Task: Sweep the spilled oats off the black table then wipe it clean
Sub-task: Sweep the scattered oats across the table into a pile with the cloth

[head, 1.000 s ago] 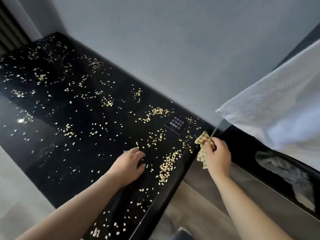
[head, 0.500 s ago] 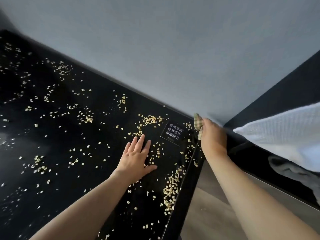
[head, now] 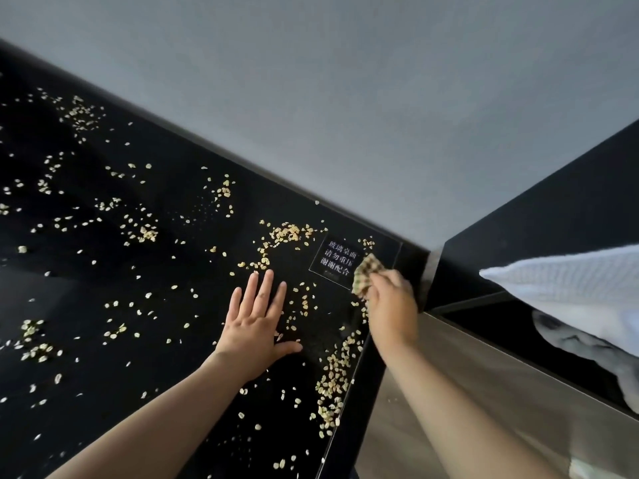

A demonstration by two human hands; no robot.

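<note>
The glossy black table is strewn with pale oats, with a denser line of oats along its right edge. My left hand lies flat on the table, fingers spread, holding nothing. My right hand is closed on a bunched checked cloth and presses it on the table's far right corner, over the edge of a clear sign with white lettering.
A grey wall runs along the table's far edge. To the right stand a black panel and white bedding. Below the table's right edge is a pale floor.
My right hand brought the cloth from the table's edge up onto the corner by the sign. My left hand slid forward and flattened with fingers spread. The view has tilted and closed in.
</note>
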